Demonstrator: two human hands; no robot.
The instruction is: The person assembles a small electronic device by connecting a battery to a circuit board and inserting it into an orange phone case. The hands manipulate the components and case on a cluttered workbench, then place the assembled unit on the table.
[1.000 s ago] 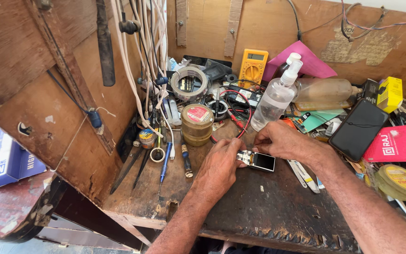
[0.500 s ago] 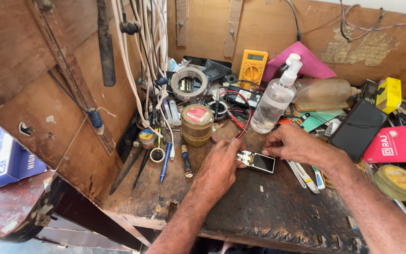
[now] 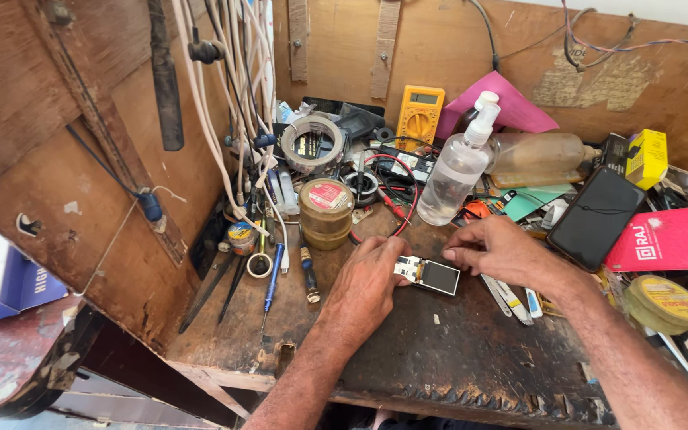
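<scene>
A small phone display module [image 3: 431,275] with a dark screen and a white end lies flat on the worn wooden workbench [image 3: 439,358]. My left hand [image 3: 368,283] rests knuckles up on the bench, its fingertips touching the module's white left end. My right hand [image 3: 499,251] hovers just right of the module, fingers curled, with the fingertips at the screen's upper right corner. Neither hand lifts the part.
Behind the hands stand stacked round tins [image 3: 326,213], a clear pump bottle [image 3: 459,171], a yellow multimeter [image 3: 420,115], a tape roll [image 3: 312,143] and red and black leads. Screwdrivers [image 3: 274,279] lie left. A black phone [image 3: 596,216], pink box [image 3: 666,237] and flat tin [image 3: 665,301] crowd the right.
My right hand has shifted slightly, its fingers settling closer to the module's right end. The left hand and the module have stayed in place.
</scene>
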